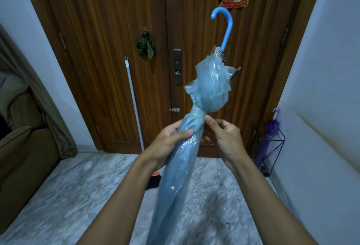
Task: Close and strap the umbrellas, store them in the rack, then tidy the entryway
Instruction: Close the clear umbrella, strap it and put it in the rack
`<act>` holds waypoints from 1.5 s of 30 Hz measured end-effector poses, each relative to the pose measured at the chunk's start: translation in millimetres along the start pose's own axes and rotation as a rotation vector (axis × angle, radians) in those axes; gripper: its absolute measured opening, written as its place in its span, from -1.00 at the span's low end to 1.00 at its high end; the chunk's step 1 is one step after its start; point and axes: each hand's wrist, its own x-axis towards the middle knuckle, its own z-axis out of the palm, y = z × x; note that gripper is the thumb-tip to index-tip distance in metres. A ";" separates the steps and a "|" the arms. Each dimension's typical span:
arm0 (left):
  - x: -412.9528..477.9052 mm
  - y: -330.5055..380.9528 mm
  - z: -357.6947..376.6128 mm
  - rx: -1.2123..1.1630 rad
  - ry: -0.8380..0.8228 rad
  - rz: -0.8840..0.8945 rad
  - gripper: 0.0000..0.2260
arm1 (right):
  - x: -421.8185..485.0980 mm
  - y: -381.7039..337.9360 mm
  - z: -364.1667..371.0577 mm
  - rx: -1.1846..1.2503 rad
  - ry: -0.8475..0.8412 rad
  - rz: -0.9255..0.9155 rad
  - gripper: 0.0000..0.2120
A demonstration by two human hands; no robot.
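A folded translucent blue umbrella [211,86] with a blue hooked handle [226,28] points up and away from me, its tip below the frame. My left hand [169,139] is wrapped around the rolled canopy at mid-length. My right hand [224,135] pinches the cinched band [198,111] around the canopy with thumb and fingertips. Above the band the canopy bulges loosely. A black wire rack [272,147] stands in the right corner by the door, holding a closed purple umbrella [269,133].
A wooden double door [116,49] faces me. A white broom handle [134,104] leans on it, with the brush head [153,182] on the marble floor behind my left forearm. A brown sofa [23,151] sits at the left; white walls flank both sides.
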 end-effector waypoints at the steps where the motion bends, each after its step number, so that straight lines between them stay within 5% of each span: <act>1: 1.3 -1.5 -0.4 0.000 0.001 -0.009 -0.63 | -1.0 0.1 0.9 0.014 -0.004 0.002 -0.69; 7: 10.9 8.1 5.0 0.493 0.275 0.131 -0.70 | -4.2 -9.4 5.8 -0.170 0.154 -0.126 -0.80; 15: 8.8 10.8 17.3 0.687 0.257 0.257 -0.59 | -11.4 -16.9 14.9 -0.349 0.119 -0.298 -0.87; 20: 7.1 14.5 3.5 0.516 0.272 0.229 -0.63 | -14.9 -12.9 8.0 -0.157 -0.007 -0.196 -0.90; 33: -8.5 1.8 2.1 -0.115 0.081 -0.046 -0.62 | -15.2 -2.3 4.5 -0.203 -0.016 -0.230 -0.90; 37: -10.7 -4.1 1.0 -0.113 0.126 -0.095 -0.70 | -14.4 3.1 3.4 -0.053 -0.106 -0.146 -0.90; 45: -6.3 0.1 2.9 0.454 0.285 0.082 -0.74 | -13.0 11.0 4.6 0.058 -0.148 0.040 -0.80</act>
